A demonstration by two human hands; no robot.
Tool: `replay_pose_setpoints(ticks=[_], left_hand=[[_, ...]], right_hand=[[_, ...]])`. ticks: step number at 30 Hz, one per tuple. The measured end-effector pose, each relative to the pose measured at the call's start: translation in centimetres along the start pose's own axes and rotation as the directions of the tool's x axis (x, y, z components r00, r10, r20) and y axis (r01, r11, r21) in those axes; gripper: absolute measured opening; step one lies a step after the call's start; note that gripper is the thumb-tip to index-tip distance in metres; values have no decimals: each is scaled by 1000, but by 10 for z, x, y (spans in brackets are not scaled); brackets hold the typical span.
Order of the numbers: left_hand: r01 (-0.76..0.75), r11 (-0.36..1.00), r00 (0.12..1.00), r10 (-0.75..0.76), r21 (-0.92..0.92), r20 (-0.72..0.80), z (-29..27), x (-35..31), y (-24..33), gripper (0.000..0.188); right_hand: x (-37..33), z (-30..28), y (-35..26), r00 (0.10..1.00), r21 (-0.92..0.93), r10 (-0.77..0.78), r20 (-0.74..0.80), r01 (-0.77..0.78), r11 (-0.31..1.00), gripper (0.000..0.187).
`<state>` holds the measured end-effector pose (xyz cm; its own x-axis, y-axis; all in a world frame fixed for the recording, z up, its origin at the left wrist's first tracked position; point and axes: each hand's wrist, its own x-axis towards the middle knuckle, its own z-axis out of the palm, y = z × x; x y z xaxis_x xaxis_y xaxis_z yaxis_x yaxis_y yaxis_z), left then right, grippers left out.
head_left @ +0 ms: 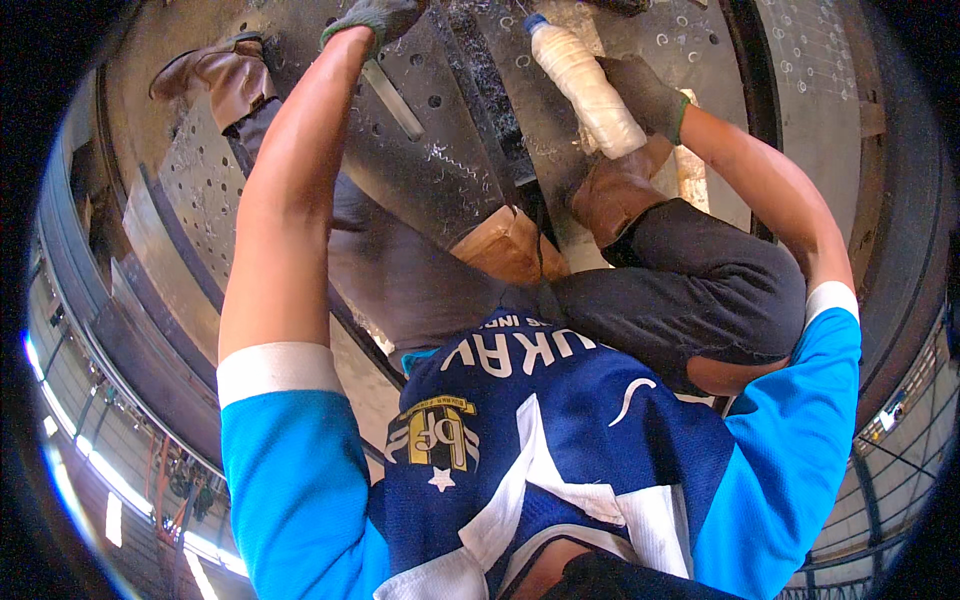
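My right hand (pixel 648 98), in a dark glove with a green cuff, grips a ribbed plastic bottle (pixel 585 85). The bottle looks whitish and has a blue cap (pixel 535 22); it slants with its cap toward the upper left. The bottle hides part of those fingers. At the upper edge my left hand (pixel 378 18), gloved the same way, looks closed, and its fingertips are cut off by the picture's edge. A flat pale metal bar (pixel 394 100) shows just below that hand. Whether the bar is in its grasp cannot be made out.
Dark steel plates (pixel 455 165) with round holes lie under me, scattered with curly metal shavings (pixel 450 160). My brown boots (pixel 612 195) rest on them. A brown wrapped block (pixel 508 245) sits between my legs. Long steel beams (pixel 755 90) run along the right.
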<state>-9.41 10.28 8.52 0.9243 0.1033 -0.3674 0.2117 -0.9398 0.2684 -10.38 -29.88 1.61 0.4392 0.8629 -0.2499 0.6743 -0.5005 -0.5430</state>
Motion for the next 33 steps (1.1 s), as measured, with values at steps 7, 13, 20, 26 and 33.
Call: replay_pose_setpoints(ticks=[7,13,20,26,33], left_hand=[[62,998,993,-59,-25,103,-7,4,5,53],[-20,999,1000,21,-38,20,-4,0,3,52],[-18,996,1000,20,-88,21,2,5,0,49],[-70,996,997,71,-62,24,29,28,-23,54],[-93,995,995,94,-36,30,42,40,-40,56]], right_hand=[[2,20,23,996,322,61,-62,-38,946,39],[-1,21,29,999,179,49,-7,-47,983,41],[7,-15,-10,999,412,32,-18,-22,911,40],[-15,-67,-93,959,914,283,-33,-86,397,47],[-4,-81,-116,941,865,333,-57,-120,487,48]])
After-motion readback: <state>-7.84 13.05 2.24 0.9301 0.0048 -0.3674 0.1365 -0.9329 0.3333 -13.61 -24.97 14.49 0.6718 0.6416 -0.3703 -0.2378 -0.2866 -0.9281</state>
